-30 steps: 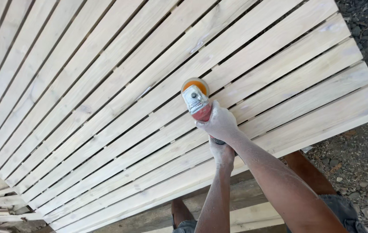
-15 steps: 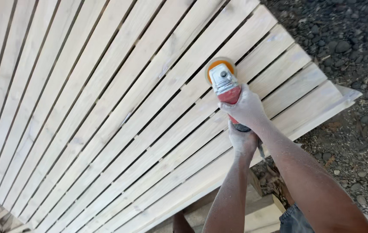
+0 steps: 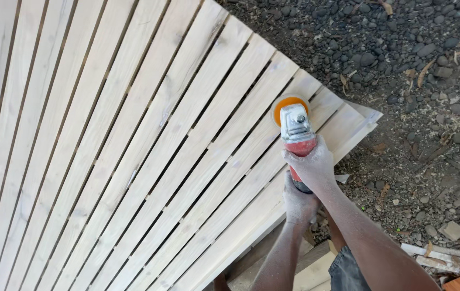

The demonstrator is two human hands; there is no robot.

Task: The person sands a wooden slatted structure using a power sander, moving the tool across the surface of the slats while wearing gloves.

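- We are wrapping our right hand (image 3: 311, 164) around the front of the grinder (image 3: 296, 141), fingers curled tight over its red body just behind the grey head.
- We are closing our left hand (image 3: 298, 203) around the dark rear of the grinder, right behind the right hand.
- Both hands are looking pale with dust.
- The grinder is lying flat with its orange disc (image 3: 289, 103) pressing on a slat near the far right corner of the panel (image 3: 133, 161).
- The panel, made of pale wooden slats with dark gaps between them, is stretching away to our left.
- Dark gravel (image 3: 413, 81) is showing beyond the panel's right edge, with wood scraps (image 3: 445, 258) lying near our right arm.
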